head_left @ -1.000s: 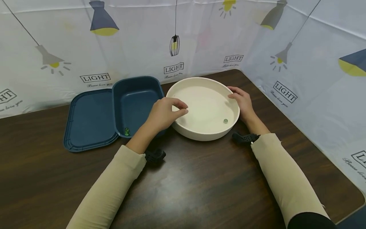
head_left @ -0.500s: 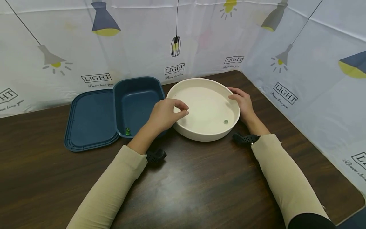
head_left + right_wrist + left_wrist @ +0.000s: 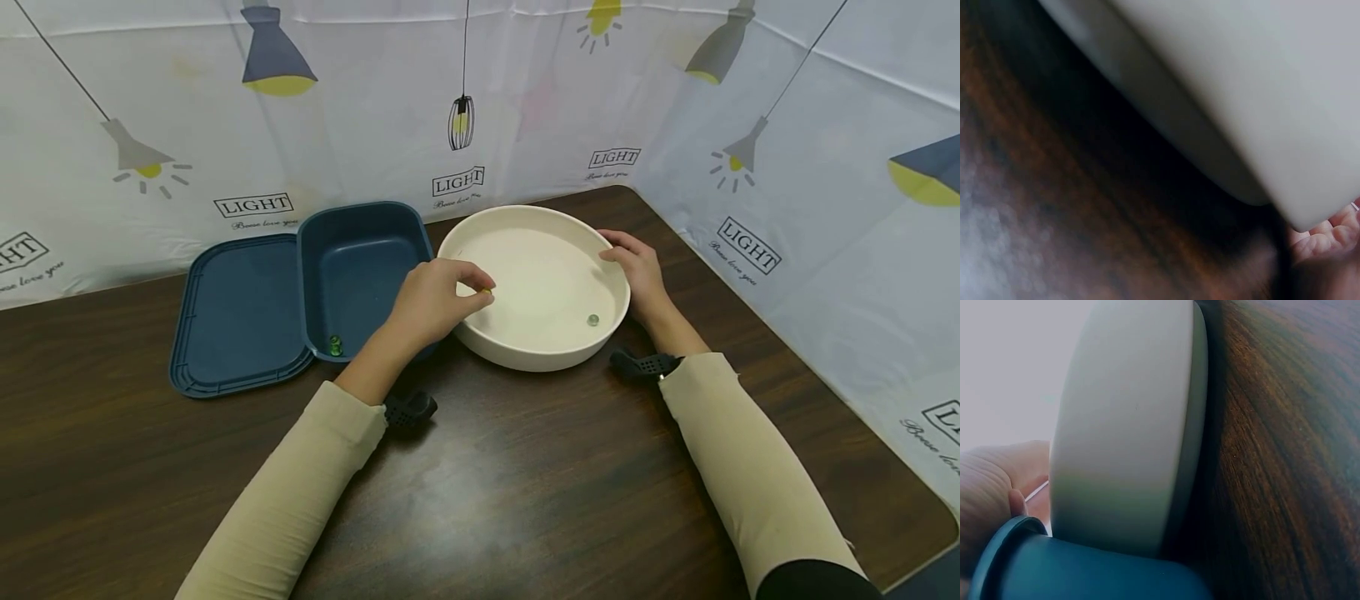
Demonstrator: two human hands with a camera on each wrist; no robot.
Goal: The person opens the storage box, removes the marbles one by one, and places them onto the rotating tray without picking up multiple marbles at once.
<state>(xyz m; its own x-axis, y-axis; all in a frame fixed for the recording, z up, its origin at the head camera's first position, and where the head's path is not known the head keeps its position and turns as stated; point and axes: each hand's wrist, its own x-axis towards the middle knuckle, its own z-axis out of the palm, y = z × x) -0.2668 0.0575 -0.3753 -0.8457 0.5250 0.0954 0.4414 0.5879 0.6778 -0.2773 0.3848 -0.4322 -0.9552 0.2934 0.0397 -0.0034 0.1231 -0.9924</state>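
Observation:
My left hand [image 3: 431,298] hovers over the left side of a round cream-white dish [image 3: 536,275]. Between thumb and fingertip it pinches a small yellowish marble [image 3: 487,292], mostly covered by the fingers. A pale green marble [image 3: 593,320] lies on the dish floor near its front right. With fingers over the rim and the palm outside, my right hand [image 3: 639,268] holds the dish's right side. Green marbles [image 3: 335,345] sit in the front left corner of a deep blue box [image 3: 367,275]. The left wrist view shows the dish wall [image 3: 1122,419] beside the blue box edge [image 3: 1097,569].
A flat blue lid [image 3: 243,312] lies left of the box, touching it. Everything stands on a dark wood table [image 3: 480,483]. A white cloth printed with lamps [image 3: 360,108] hangs behind and along the right side. Black wrist straps [image 3: 647,363] sit at both wrists.
Yellow now shows between my left fingertips, where it was hidden before. Both hands, the dish and the box stay almost where they were.

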